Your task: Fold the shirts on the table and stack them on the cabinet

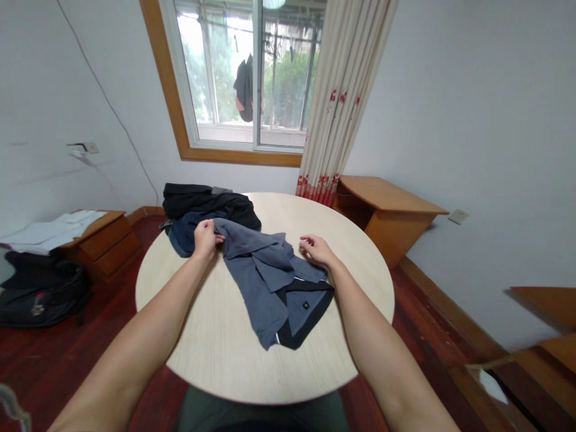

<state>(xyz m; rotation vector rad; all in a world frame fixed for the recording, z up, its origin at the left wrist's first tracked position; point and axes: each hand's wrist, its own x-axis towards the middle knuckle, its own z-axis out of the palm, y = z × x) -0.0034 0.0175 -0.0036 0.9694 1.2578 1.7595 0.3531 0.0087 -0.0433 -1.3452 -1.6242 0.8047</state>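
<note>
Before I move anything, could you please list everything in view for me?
Grey fabric garment with black trim: one, grey, mid-table
Heaped dark clothes: number unclear, black and navy, table's far left
Round wooden table: one, pale, centre
Glass window: one, brown-framed, behind
Hanging cloth item: one, dark, beyond the glass
Patterned fabric curtain: one, cream and red, right of window
Wooden desk: one, brown, far right
Wooden drawer cabinet: one, brown, left
Paper sheets: several, white, on cabinet
Bag: one, black, lower left
Wall sockets: two, whitish, left and right walls
Left hand: one, bare, grip on grey garment
Right hand: one, bare, beside it
</note>
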